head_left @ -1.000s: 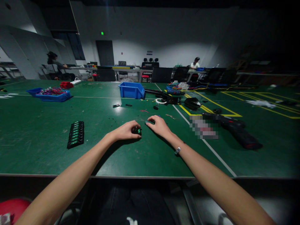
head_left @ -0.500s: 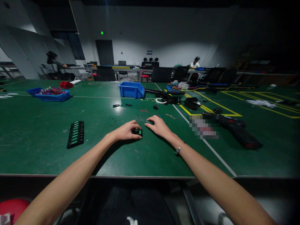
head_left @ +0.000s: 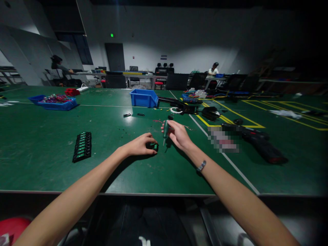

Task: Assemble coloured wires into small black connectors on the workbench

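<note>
My left hand (head_left: 142, 144) is closed around a small black part with a green circuit board (head_left: 155, 147), which rests on the green table. Its far side is hidden under my fingers. To the right, my right hand (head_left: 177, 134) grips a screwdriver (head_left: 166, 130) by its green handle. The shaft points down, its tip just right of the black part and apart from it. On the left lies a black holder (head_left: 82, 147) with a row of several green boards.
A blue bin (head_left: 144, 98) stands beyond my hands, with two small black strips (head_left: 140, 114) before it. Back left, a blue tray (head_left: 58, 104) holds coloured wires. A black and red power tool (head_left: 261, 143) lies right. Two people sit at far desks.
My right hand has lifted and turned, bringing the screwdriver upright with its tip down. My left hand has shifted slightly right with the black part.
</note>
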### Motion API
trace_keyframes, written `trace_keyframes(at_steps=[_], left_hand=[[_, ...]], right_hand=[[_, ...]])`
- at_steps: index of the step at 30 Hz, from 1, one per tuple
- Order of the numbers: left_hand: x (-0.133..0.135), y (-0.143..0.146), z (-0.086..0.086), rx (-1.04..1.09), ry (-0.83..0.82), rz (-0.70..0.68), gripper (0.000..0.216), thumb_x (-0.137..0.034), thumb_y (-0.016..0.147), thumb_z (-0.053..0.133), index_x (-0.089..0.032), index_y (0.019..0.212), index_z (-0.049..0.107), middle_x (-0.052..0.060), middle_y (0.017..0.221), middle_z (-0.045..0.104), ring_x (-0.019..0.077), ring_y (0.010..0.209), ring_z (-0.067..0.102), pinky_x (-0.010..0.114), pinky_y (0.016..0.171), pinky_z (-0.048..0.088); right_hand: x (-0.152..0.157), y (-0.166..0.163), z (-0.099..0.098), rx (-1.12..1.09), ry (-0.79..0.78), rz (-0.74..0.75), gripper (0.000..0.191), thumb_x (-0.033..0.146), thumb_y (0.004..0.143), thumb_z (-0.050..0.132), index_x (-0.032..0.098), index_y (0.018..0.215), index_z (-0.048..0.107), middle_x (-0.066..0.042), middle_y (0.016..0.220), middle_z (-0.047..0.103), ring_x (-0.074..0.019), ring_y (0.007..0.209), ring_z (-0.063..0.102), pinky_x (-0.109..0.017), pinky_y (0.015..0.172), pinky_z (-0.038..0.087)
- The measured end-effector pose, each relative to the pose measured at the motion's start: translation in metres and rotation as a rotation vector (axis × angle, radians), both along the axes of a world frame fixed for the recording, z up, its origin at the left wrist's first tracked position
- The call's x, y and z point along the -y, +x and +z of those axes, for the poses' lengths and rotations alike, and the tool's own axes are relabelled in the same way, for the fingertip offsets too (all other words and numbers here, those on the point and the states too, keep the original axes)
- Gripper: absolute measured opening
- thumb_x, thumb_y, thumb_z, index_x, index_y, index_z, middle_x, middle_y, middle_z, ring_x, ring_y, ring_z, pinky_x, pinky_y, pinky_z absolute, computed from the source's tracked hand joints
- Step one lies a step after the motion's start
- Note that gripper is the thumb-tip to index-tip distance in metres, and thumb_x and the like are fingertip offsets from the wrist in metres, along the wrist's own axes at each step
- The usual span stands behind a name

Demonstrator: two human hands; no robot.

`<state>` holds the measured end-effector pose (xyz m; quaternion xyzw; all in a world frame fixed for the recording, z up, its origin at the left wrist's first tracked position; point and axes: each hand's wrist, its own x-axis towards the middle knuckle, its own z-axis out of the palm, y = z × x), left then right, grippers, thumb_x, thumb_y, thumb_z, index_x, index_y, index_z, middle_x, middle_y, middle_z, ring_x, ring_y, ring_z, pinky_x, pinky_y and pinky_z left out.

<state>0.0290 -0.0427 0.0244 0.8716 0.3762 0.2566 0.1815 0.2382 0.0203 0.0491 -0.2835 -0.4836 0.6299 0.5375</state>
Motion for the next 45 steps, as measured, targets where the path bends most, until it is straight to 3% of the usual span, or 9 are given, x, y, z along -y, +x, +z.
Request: trace_keyframes(at_steps=[3,6,8,11,16,25,38,45], left_hand=[[0.001,0.002,0.0,-0.008,0.002,0.0,0.05,-0.047,0.08,0.075,-0.019,0.12,0.069,0.008,0.108,0.056,0.0219,0.101,0.059,0.034,0.096,0.047],[0.001,0.003,0.001,-0.012,0.005,0.004,0.05,-0.049,0.08,0.074,-0.018,0.119,0.069,0.008,0.106,0.056,0.0216,0.099,0.059,0.034,0.094,0.048],[0.001,0.003,0.002,-0.016,0.005,0.006,0.049,-0.049,0.081,0.074,-0.018,0.119,0.069,0.008,0.106,0.056,0.0212,0.098,0.06,0.033,0.093,0.048],[0.001,0.002,0.001,-0.017,0.009,0.009,0.048,-0.05,0.082,0.073,-0.018,0.118,0.069,0.008,0.106,0.056,0.0208,0.097,0.06,0.033,0.093,0.048],[0.001,0.002,0.0,-0.021,0.02,0.016,0.048,-0.05,0.082,0.072,-0.018,0.118,0.069,0.007,0.106,0.056,0.0208,0.097,0.06,0.033,0.094,0.048],[0.0,0.002,0.0,-0.038,0.025,0.012,0.044,-0.035,0.083,0.068,-0.018,0.124,0.066,0.007,0.108,0.056,0.0214,0.101,0.06,0.033,0.096,0.048],[-0.001,0.002,0.002,-0.039,0.037,-0.032,0.049,-0.015,0.081,0.056,-0.017,0.13,0.063,0.009,0.108,0.058,0.0215,0.101,0.059,0.035,0.096,0.048],[0.0,0.002,0.004,-0.021,0.031,-0.012,0.041,-0.018,0.082,0.059,-0.017,0.122,0.065,0.008,0.103,0.059,0.0204,0.094,0.059,0.034,0.089,0.05]], right_hand=[[0.001,-0.002,0.001,-0.082,-0.136,-0.004,0.015,0.029,0.083,0.065,0.015,0.083,0.066,-0.004,0.076,0.064,-0.0134,0.065,0.061,-0.024,0.055,0.052],[0.0,-0.001,0.0,-0.112,-0.233,0.035,0.016,0.03,0.085,0.06,0.015,0.082,0.063,-0.001,0.071,0.057,-0.0086,0.052,0.049,-0.019,0.037,0.034],[-0.001,0.001,-0.001,-0.104,-0.231,0.063,0.02,0.035,0.085,0.063,0.015,0.084,0.061,0.002,0.069,0.052,-0.006,0.046,0.04,-0.018,0.033,0.024],[0.002,0.002,-0.001,-0.039,-0.16,0.091,0.029,0.043,0.082,0.072,0.016,0.088,0.062,0.005,0.066,0.046,-0.0038,0.044,0.032,-0.017,0.034,0.019],[0.008,0.0,-0.001,0.058,-0.059,0.104,0.038,0.052,0.079,0.074,0.018,0.091,0.063,0.006,0.064,0.042,-0.0033,0.043,0.03,-0.018,0.036,0.017],[0.001,0.0,-0.014,0.24,0.008,0.06,0.036,0.049,0.078,0.075,0.019,0.091,0.062,0.006,0.062,0.044,-0.0044,0.042,0.034,-0.017,0.037,0.02],[0.004,-0.001,-0.011,0.251,0.05,0.135,0.036,0.052,0.081,0.072,0.018,0.088,0.062,0.008,0.056,0.037,-0.0033,0.039,0.029,-0.017,0.036,0.017],[0.006,-0.001,-0.01,0.257,0.055,0.128,0.038,0.053,0.078,0.074,0.018,0.085,0.062,0.008,0.056,0.039,-0.0037,0.039,0.03,-0.017,0.036,0.018]])
